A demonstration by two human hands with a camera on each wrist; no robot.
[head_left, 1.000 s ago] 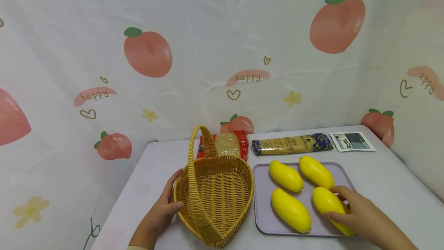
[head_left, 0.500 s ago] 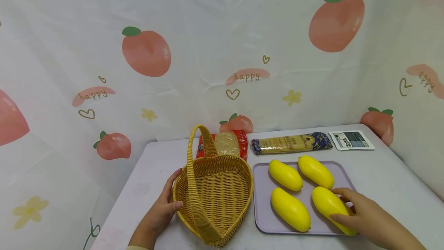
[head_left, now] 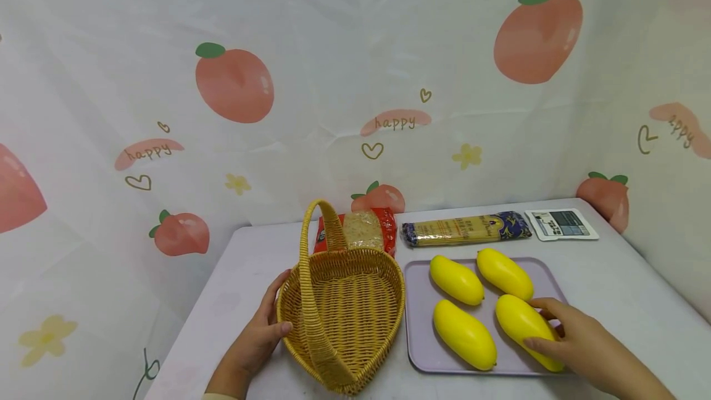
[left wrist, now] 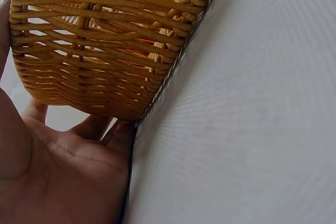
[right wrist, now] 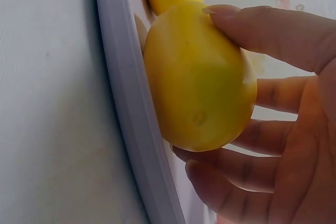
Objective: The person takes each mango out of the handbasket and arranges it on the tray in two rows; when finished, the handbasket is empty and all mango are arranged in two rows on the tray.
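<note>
A yellow wicker basket (head_left: 352,320) with a tall arched handle stands on the table. My left hand (head_left: 255,341) holds its left side, thumb over the rim and fingers against the outer wall; the left wrist view shows the woven wall (left wrist: 100,40) beside my palm. To the right lies a pale purple tray (head_left: 418,332) bearing several yellow mangoes. My right hand (head_left: 580,341) grips the near-right mango (head_left: 522,325), thumb on one side and fingers on the other. The right wrist view shows this mango (right wrist: 199,82) end-on; whether it touches the tray I cannot tell.
Behind the basket lies a red bag with a clear window (head_left: 363,231). A long noodle packet (head_left: 463,230) and a flat white packet (head_left: 561,225) lie behind the tray. A printed cloth (head_left: 311,159) hangs at the table's back edge.
Held in my right hand, the near-right mango has shifted slightly left and away from me. My left hand and the basket have stayed in place.
</note>
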